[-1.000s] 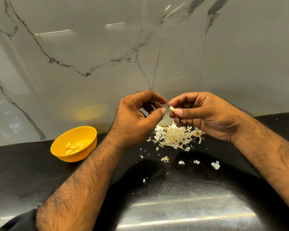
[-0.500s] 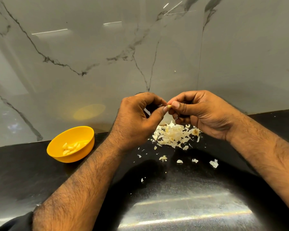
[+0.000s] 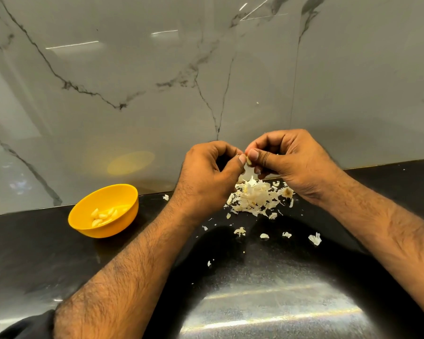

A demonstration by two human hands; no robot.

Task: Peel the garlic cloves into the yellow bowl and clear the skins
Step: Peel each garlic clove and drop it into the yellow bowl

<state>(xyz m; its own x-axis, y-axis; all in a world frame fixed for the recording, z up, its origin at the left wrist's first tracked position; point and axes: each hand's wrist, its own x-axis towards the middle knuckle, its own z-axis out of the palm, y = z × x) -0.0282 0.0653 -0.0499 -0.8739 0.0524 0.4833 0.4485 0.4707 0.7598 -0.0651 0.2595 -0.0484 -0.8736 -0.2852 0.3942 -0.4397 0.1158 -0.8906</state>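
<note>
The garlic clove (image 3: 248, 160) is mostly hidden: only a small pale sliver shows between the two thumb tips, so its peel state cannot be determined. The left hand (image 3: 207, 177) and right hand (image 3: 296, 162) meet above the rear of the desk (image 3: 34, 253). Both grips are clenched on the clove, each pinching it between thumb and curled fingers. The remaining fingers of both hands fold inward and are concealed behind the knuckles.

The pile of skins (image 3: 257, 198) lies directly below the hands, against the base of the wall; its rear edge is partly covered by the hands. Loose skin fragments (image 3: 315, 239) are scattered on the desk nearer the camera, well apart from the pile. One small scrap (image 3: 166, 197) lies between the pile and the bowl.

The yellow bowl (image 3: 123, 223) stands upright on the desk to the left, well apart from the hands. It contains several peeled cloves (image 3: 103, 216); an exact count is not readable.

The desk is black, glossy and speckled, with bright light streaks reflected at the lower edge. The wall (image 3: 132, 69) is grey-white marble-look panelling with dark veins and a vertical seam; it mirrors the bowl as a faint yellow patch. A dark sleeve (image 3: 25, 326) is cut off at the lower left corner.
</note>
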